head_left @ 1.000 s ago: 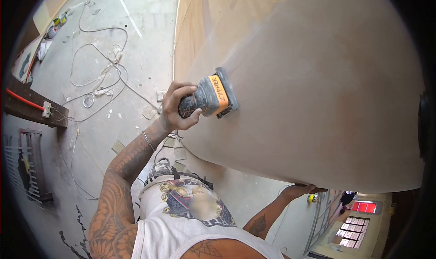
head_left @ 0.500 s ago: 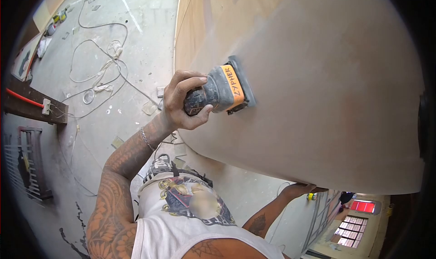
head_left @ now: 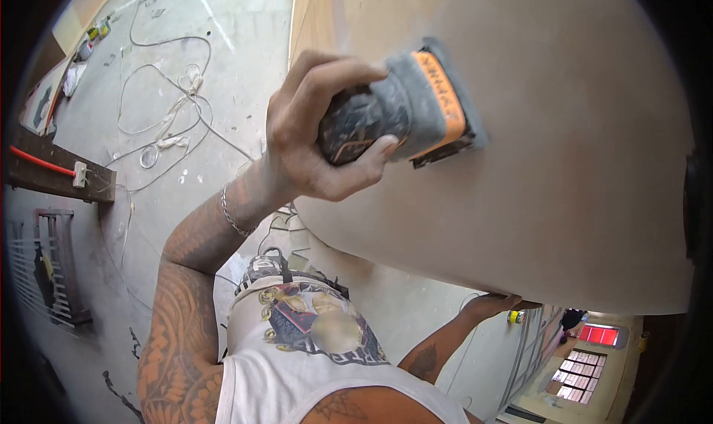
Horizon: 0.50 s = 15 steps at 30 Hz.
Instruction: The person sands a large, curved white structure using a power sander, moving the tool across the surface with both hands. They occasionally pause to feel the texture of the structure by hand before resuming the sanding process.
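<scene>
My left hand [head_left: 316, 138] is wrapped tight around the dark, dusty body of the sander [head_left: 405, 108], fingers over the top and thumb curled underneath. The sander's grey base with the orange band sits flat against the big panel [head_left: 564, 164], toward the panel's upper left part, and its pad touches the pale, smooth surface. A thin bracelet [head_left: 232, 214] circles my wrist just below the sander.

My right hand [head_left: 494, 303] is at the lower edge of the panel, well apart from the sander, its fingers lying along the underside of that edge. It grips the edge, though how far the fingers close around it I cannot tell, since the panel hides part of them.

The panel fills most of what I see, tilted and leaning over me, with a second brownish board [head_left: 319, 23] behind it at its upper left. Left of the panel lies the concrete floor [head_left: 223, 82], where loose white cables [head_left: 167, 104] loop about. Further left of the panel, a dark wooden beam [head_left: 63, 173] carries a red pipe [head_left: 37, 161] and a small white socket [head_left: 79, 175]. Below the panel's lower right corner, far off, a small yellow can [head_left: 514, 317] stands near a red-lit window [head_left: 598, 334].
</scene>
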Tool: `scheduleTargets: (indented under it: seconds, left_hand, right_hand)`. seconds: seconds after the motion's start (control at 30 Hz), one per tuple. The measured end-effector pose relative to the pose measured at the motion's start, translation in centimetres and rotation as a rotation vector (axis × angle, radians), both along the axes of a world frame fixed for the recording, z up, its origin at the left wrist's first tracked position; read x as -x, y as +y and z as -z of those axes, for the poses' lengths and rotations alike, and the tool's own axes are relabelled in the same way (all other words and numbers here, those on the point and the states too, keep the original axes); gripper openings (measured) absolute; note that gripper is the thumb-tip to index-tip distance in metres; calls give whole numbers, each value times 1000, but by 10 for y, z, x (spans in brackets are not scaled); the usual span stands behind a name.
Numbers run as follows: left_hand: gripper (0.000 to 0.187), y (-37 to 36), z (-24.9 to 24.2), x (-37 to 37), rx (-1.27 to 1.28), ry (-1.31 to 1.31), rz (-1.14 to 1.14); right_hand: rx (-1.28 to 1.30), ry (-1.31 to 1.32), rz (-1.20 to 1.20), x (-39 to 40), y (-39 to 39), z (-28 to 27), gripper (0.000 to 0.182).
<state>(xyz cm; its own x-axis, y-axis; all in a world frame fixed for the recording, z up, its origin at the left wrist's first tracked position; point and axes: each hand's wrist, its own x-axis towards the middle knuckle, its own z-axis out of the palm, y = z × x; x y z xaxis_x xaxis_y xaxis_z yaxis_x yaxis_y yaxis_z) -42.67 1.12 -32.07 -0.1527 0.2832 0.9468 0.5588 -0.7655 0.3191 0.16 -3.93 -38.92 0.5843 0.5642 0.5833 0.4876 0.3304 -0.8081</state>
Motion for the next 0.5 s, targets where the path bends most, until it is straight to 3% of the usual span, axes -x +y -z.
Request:
scheduleTargets:
  seconds: [0.13, 0.33, 0.5]
  left_hand:
    - [59, 2, 6, 2, -10, -9, 3]
    - [61, -10, 94, -3, 108, -23, 7]
    - [61, -16, 161, -3, 162, -7, 3]
  right_hand:
    - [-18, -3, 12, 7, 0, -4, 93]
    - [-48, -47, 7, 2, 2, -2, 88]
    - [-16, -64, -24, 14, 0, -10, 98]
